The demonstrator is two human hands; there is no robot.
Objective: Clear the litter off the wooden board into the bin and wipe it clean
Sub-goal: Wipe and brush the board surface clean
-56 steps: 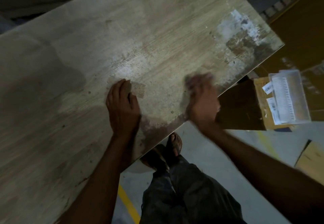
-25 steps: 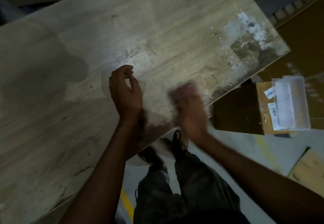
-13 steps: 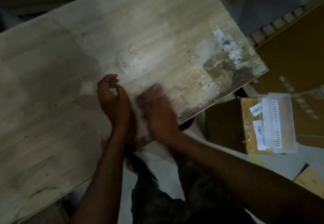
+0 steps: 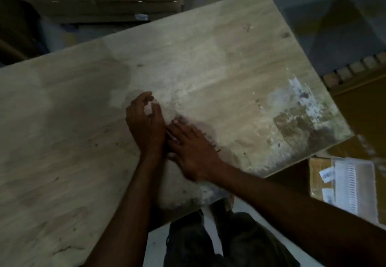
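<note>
Left hand (image 4: 146, 124) stands on its edge on the wooden board (image 4: 208, 58), fingers curled over a pale patch; cannot tell whether anything is held. Right hand (image 4: 192, 147) lies flat on the board, fingers straight, blurred, touching the left hand. White-brown residue (image 4: 298, 108) sits near the board's right corner. A cardboard box (image 4: 315, 175) is beside that edge.

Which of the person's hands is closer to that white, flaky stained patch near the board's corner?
Right. The right hand lies flat on the wooden board, on the side toward the stained patch; the cupped left hand sits beside it, farther away.
</note>
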